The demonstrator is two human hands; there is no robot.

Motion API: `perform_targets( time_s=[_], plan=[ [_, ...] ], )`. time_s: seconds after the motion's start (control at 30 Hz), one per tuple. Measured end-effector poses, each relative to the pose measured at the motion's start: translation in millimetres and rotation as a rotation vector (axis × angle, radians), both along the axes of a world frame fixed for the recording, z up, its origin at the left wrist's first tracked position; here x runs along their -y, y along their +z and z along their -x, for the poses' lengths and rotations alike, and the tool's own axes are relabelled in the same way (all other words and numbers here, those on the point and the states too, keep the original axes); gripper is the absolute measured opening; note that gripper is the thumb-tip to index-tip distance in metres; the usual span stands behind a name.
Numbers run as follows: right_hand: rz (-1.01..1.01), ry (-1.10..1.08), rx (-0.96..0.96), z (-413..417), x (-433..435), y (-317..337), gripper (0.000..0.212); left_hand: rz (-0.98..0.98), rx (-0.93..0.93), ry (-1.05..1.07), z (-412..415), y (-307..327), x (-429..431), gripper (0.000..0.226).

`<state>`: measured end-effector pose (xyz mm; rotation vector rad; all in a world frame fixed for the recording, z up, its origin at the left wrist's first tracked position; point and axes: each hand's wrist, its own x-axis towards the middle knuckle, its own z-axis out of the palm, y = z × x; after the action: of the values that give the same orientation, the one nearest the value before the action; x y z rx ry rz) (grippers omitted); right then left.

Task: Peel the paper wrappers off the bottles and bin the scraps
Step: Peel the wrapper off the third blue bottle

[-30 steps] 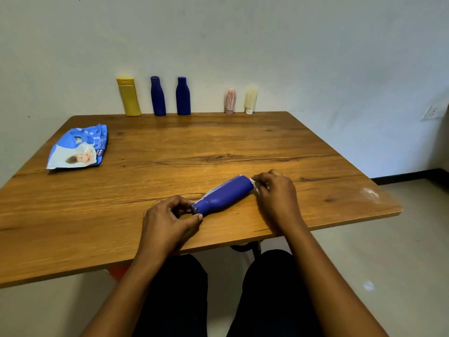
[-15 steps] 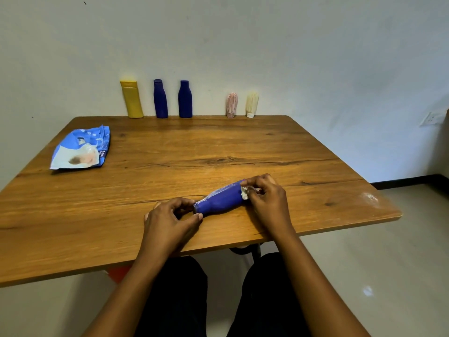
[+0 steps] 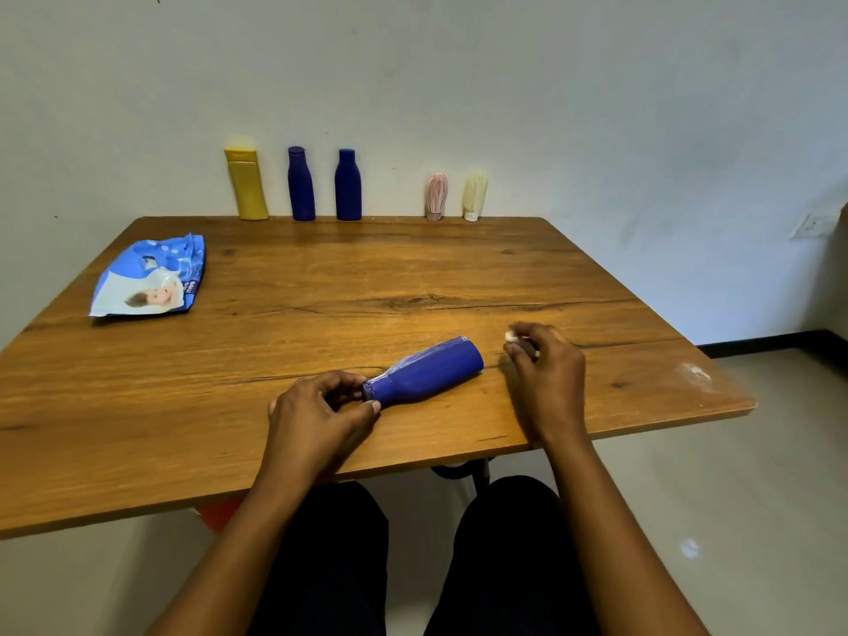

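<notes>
A blue bottle (image 3: 426,371) lies on its side near the front of the wooden table (image 3: 321,286), its neck toward me on the left. My left hand (image 3: 316,420) grips the bottle's cap end with curled fingers and thumb. My right hand (image 3: 546,369) is just right of the bottle's base, apart from it, and pinches a small white paper scrap (image 3: 510,336) between its fingertips. A pale streak of wrapper residue runs along the bottle's upper side.
Along the far edge by the wall stand a yellow bottle (image 3: 247,183), two blue bottles (image 3: 301,183) (image 3: 348,185), a pink bottle (image 3: 436,197) and a cream one (image 3: 474,196). A blue wipes packet (image 3: 149,277) lies at the left. Something orange (image 3: 220,514) shows under the table's front edge.
My right hand has pulled away from the bottle's base to the right, taking a small white scrap with it. The left hand stays on the cap end.
</notes>
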<state>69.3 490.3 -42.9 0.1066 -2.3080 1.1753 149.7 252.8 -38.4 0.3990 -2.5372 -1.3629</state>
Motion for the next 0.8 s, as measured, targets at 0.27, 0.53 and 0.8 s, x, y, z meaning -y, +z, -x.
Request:
perform_targets(
  time_s=[0.27, 0.53, 0.8],
  plan=[
    [-0.214, 0.176, 0.032, 7, 15, -1, 0.018, 0.008, -0.01, 0.002, 1, -2, 1, 0.023],
    [-0.284, 0.259, -0.037, -2, 33, -8, 0.018, 0.021, -0.001, -0.002, 3, -4, 2, 0.024],
    [-0.396, 0.231, 0.04, 2, 31, 4, 0.025, 0.066, -0.006, 0.031, 6, -5, 0, 0.019]
  ],
)
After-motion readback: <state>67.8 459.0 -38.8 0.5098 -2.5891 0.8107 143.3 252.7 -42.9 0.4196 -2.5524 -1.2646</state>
